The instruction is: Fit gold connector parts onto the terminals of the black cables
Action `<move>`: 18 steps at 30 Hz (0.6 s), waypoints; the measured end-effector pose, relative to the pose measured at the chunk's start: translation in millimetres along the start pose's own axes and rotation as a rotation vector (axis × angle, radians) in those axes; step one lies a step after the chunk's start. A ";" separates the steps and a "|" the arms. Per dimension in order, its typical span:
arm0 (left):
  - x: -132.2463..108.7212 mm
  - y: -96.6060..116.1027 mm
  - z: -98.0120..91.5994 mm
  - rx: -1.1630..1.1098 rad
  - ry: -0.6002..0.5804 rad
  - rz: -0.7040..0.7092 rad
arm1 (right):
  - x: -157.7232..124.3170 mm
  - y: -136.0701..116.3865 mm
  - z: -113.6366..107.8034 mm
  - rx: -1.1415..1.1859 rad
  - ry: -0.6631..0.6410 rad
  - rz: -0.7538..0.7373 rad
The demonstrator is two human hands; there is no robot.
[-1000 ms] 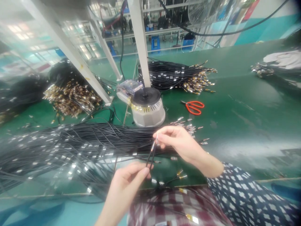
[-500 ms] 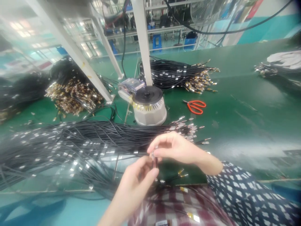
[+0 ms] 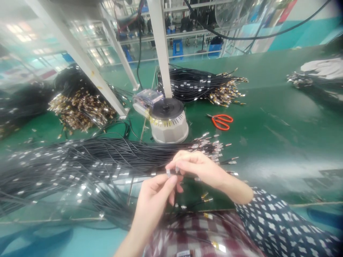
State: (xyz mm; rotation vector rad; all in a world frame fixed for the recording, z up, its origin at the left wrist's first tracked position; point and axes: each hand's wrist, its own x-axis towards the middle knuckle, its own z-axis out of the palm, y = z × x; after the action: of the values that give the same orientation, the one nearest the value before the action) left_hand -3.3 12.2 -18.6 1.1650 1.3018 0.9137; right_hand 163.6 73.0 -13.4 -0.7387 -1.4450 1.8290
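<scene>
My left hand (image 3: pixel 154 196) is closed, with thumb and forefinger pinching a small whitish piece (image 3: pixel 168 173) that sticks up above the fingertips. Just beside it, my right hand (image 3: pixel 199 167) is closed in a pinch over a small silvery piece (image 3: pixel 177 169); its kind is too small to make out. The fingertips of both hands are close together, above the near edge of a long bundle of black cables (image 3: pixel 128 151). Metal cable ends with pale tags (image 3: pixel 211 146) fan out just beyond my right hand.
A round tape dispenser (image 3: pixel 169 125) stands past the bundle, with red-handled scissors (image 3: pixel 222 122) to its right. Further cable bundles (image 3: pixel 193 84) lie behind it and at left (image 3: pixel 83 109). White frame posts (image 3: pixel 160 46) rise from the green table (image 3: pixel 268 135). Cables cross my lap.
The fingers have shifted: my left fingertips have moved up and slightly left, and the whitish piece now shows above them. My right hand remains in a pinch close by.
</scene>
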 end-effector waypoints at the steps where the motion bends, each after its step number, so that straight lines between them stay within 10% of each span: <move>1: -0.1 0.1 0.4 -0.018 0.025 0.013 | 0.1 2.1 0.7 0.040 -0.013 0.016; 18: 1.2 5.4 -4.9 0.007 -0.119 0.006 | 5.4 -2.0 5.0 -0.124 -0.005 -0.020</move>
State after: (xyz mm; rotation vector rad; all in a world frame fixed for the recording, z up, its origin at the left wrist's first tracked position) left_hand -7.4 15.1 -13.1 1.2112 1.2074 0.8323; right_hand 156.7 74.7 -10.5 -0.7781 -1.5753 1.7391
